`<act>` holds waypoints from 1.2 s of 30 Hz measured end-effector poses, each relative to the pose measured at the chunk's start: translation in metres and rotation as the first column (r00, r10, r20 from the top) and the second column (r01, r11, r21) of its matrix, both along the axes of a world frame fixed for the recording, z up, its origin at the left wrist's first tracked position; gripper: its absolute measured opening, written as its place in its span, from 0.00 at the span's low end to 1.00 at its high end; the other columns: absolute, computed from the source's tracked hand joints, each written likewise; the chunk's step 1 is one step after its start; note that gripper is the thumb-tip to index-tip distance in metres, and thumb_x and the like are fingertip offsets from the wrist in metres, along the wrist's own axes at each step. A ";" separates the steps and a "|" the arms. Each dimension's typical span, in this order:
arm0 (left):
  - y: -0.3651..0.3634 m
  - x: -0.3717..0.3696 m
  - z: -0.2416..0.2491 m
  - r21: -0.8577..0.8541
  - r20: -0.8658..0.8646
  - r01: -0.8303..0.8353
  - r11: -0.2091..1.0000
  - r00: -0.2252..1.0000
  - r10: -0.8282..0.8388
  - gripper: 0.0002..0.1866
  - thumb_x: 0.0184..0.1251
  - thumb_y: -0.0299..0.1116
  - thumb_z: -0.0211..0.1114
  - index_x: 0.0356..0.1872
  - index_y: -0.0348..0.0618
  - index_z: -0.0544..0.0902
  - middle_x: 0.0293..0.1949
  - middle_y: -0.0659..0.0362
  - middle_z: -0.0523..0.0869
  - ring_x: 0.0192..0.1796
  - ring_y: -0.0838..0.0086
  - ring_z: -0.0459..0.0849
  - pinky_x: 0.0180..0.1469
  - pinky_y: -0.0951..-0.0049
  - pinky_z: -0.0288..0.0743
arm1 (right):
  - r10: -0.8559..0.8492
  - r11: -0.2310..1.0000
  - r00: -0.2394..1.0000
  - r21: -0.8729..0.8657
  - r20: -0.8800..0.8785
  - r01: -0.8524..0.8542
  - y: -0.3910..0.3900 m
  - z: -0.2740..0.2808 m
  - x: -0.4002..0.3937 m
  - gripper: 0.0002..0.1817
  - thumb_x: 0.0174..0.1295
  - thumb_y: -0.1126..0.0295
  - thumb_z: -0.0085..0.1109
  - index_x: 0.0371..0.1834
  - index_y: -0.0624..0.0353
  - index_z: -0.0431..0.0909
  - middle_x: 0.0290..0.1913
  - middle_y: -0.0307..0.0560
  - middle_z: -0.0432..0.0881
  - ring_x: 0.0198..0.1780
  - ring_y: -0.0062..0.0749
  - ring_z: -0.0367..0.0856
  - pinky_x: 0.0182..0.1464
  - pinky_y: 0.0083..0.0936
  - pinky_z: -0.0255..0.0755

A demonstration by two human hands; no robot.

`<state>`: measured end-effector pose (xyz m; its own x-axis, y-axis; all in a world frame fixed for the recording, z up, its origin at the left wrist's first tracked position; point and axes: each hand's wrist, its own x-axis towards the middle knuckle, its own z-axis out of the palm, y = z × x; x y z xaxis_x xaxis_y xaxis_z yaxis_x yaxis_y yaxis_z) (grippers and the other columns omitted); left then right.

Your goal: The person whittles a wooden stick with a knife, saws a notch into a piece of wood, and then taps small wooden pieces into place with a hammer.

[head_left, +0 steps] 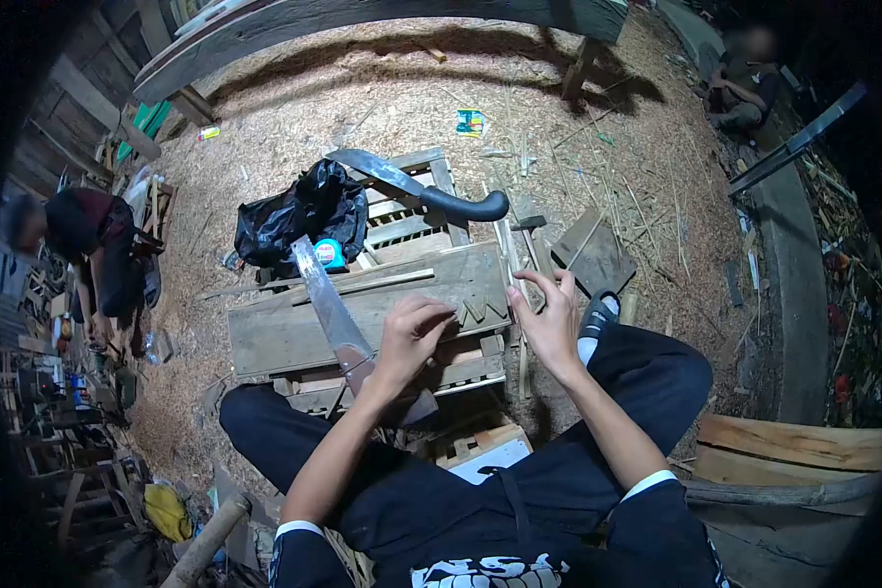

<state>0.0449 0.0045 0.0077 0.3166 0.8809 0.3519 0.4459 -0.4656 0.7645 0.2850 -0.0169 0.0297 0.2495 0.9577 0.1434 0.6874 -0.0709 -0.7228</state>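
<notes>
My left hand [414, 338] is over the plank bench [265, 338], its fingers curled together at the tips; anything between them is hidden. Just right of it, short thin wood pieces [475, 312] lie in a zigzag on the bench. My right hand [551, 318] hovers at the bench's right end, thumb and fingers apart, beside long thin wood strips [506, 235]. A handsaw [328, 309] slants across the bench, its handle near my left wrist. Farther back are a large knife [412, 183] with a black handle, a blue tape measure [329, 255] and a hammer [529, 223].
A black plastic bag [299, 211] sits at the bench's back left. A loose board [594, 252] lies on the shavings-covered ground, right of the bench. One person [93, 245] bends over at far left; another [745, 83] sits at upper right. A beam [382, 29] crosses the back.
</notes>
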 end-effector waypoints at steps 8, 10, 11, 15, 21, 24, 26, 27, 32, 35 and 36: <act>-0.002 0.003 0.004 -0.032 0.001 0.049 0.998 0.999 -0.049 0.12 0.59 0.22 0.74 0.45 0.39 0.91 0.44 0.53 0.92 0.50 0.57 0.87 0.55 0.62 0.79 | 0.027 1.000 0.995 -0.001 -0.098 -0.028 -0.006 0.017 -0.008 0.19 0.60 0.60 0.76 0.54 0.50 0.88 0.56 0.57 0.73 0.61 0.55 0.75 0.65 0.45 0.70; -0.004 0.002 0.005 0.007 -0.043 0.044 0.999 0.998 -0.044 0.13 0.58 0.21 0.75 0.46 0.38 0.91 0.44 0.53 0.92 0.49 0.59 0.87 0.53 0.63 0.80 | 0.055 0.998 0.998 0.029 -0.034 -0.054 -0.011 0.015 -0.012 0.20 0.59 0.60 0.77 0.54 0.49 0.88 0.56 0.57 0.73 0.62 0.56 0.75 0.65 0.45 0.70; -0.005 0.001 0.005 -0.002 -0.036 0.021 1.000 0.999 -0.021 0.13 0.59 0.22 0.75 0.46 0.39 0.91 0.44 0.53 0.92 0.48 0.59 0.87 0.52 0.63 0.80 | 0.080 0.995 0.996 0.057 0.030 -0.082 -0.014 0.014 -0.015 0.20 0.57 0.60 0.78 0.53 0.49 0.88 0.57 0.57 0.73 0.62 0.56 0.74 0.65 0.45 0.69; -0.007 0.003 -0.001 -0.100 -0.011 -0.012 0.995 1.000 0.011 0.11 0.62 0.24 0.75 0.46 0.39 0.92 0.41 0.52 0.92 0.44 0.61 0.87 0.48 0.65 0.80 | 0.115 0.993 0.992 0.021 0.045 -0.116 -0.018 0.013 -0.028 0.23 0.52 0.60 0.82 0.52 0.47 0.88 0.60 0.58 0.70 0.65 0.57 0.71 0.66 0.45 0.69; -0.006 0.006 -0.006 -0.105 0.011 -0.056 0.993 0.998 0.057 0.09 0.62 0.25 0.76 0.44 0.42 0.93 0.39 0.52 0.91 0.42 0.62 0.87 0.45 0.64 0.79 | 0.147 0.988 0.986 0.026 0.082 -0.149 -0.017 0.005 -0.037 0.24 0.48 0.60 0.84 0.51 0.46 0.90 0.63 0.60 0.68 0.67 0.59 0.69 0.67 0.46 0.67; -0.005 0.007 -0.004 -0.099 -0.009 -0.035 0.994 0.999 0.034 0.09 0.62 0.26 0.76 0.44 0.44 0.94 0.37 0.52 0.91 0.42 0.61 0.86 0.47 0.63 0.78 | 0.152 0.985 0.985 0.067 0.084 -0.158 -0.015 0.002 -0.042 0.20 0.48 0.61 0.84 0.46 0.46 0.92 0.66 0.60 0.68 0.68 0.58 0.69 0.69 0.46 0.67; -0.004 0.007 -0.011 -0.101 -0.019 -0.036 0.994 0.999 0.034 0.10 0.61 0.26 0.76 0.44 0.44 0.94 0.36 0.53 0.91 0.42 0.61 0.86 0.48 0.63 0.78 | 0.151 0.986 0.984 0.056 0.091 -0.156 -0.013 -0.002 -0.043 0.20 0.47 0.60 0.84 0.45 0.46 0.92 0.65 0.60 0.69 0.69 0.58 0.68 0.69 0.46 0.67; -0.004 0.007 -0.010 -0.102 -0.028 -0.039 0.994 0.999 0.036 0.11 0.60 0.27 0.76 0.44 0.45 0.94 0.36 0.53 0.91 0.42 0.61 0.86 0.49 0.62 0.77 | 0.153 0.986 0.983 0.045 0.100 -0.158 -0.013 -0.003 -0.044 0.20 0.47 0.59 0.84 0.45 0.46 0.93 0.65 0.61 0.69 0.71 0.58 0.67 0.70 0.46 0.67; -0.004 0.008 -0.006 -0.137 -0.004 -0.018 0.990 1.000 0.018 0.12 0.60 0.26 0.75 0.45 0.44 0.93 0.38 0.54 0.91 0.43 0.59 0.86 0.51 0.61 0.75 | 0.158 0.986 0.983 0.042 0.089 -0.162 -0.011 -0.004 -0.044 0.19 0.48 0.59 0.84 0.45 0.46 0.94 0.67 0.60 0.69 0.71 0.59 0.67 0.70 0.47 0.67; -0.002 0.009 -0.010 -0.122 0.026 0.003 0.992 1.000 0.001 0.12 0.60 0.25 0.74 0.45 0.43 0.93 0.38 0.53 0.91 0.43 0.59 0.86 0.51 0.61 0.76 | 0.175 0.982 0.980 0.056 0.091 -0.180 -0.011 -0.004 -0.044 0.19 0.49 0.59 0.83 0.47 0.43 0.94 0.68 0.61 0.69 0.71 0.59 0.68 0.71 0.47 0.67; -0.002 0.010 -0.010 -0.117 0.042 0.010 0.993 0.999 -0.006 0.12 0.60 0.24 0.74 0.45 0.43 0.93 0.38 0.53 0.92 0.43 0.59 0.86 0.51 0.61 0.77 | 0.197 0.977 0.977 0.064 0.087 -0.203 -0.011 -0.005 -0.044 0.20 0.49 0.59 0.83 0.48 0.42 0.94 0.69 0.61 0.68 0.71 0.59 0.67 0.71 0.47 0.67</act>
